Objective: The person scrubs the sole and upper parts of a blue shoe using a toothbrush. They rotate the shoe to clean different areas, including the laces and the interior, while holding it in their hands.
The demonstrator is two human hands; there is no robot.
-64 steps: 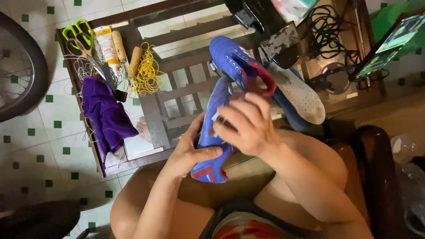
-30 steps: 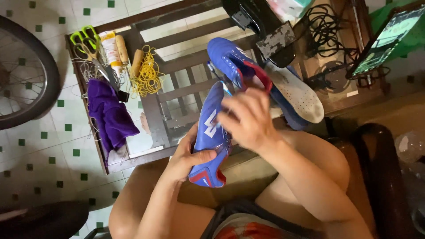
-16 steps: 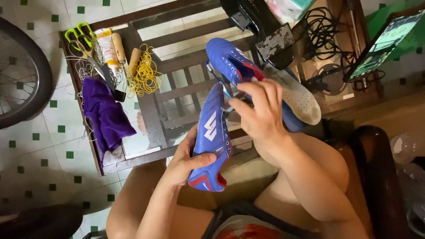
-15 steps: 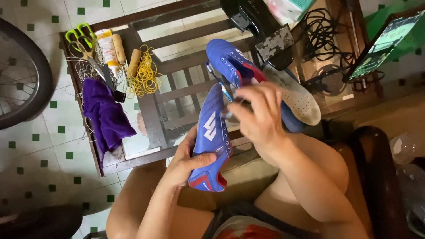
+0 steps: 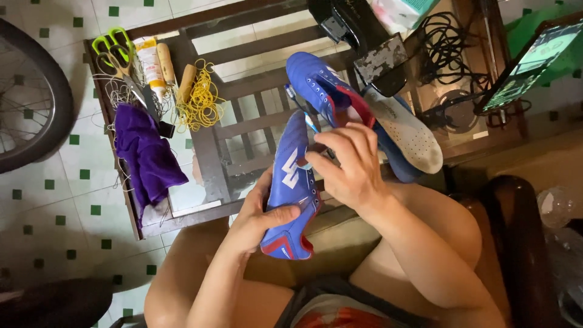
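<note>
Head camera looks down on a seated person whose bare forearms reach forward over the knees. Left hand [image 5: 262,220] is closed around the heel end of a blue football boot [image 5: 293,189], thumb across its side. Right hand [image 5: 347,165], wrist bent, curls its fingers [image 5: 331,141] at the boot's lacing near the toe end. Boot is held above the lap, just in front of a slatted wooden surface [image 5: 212,159]. On that surface lie a second blue boot [image 5: 322,91], a pale insole [image 5: 405,130], purple cloth [image 5: 146,159], yellow cord [image 5: 200,100] and green-handled scissors [image 5: 115,51]
</note>
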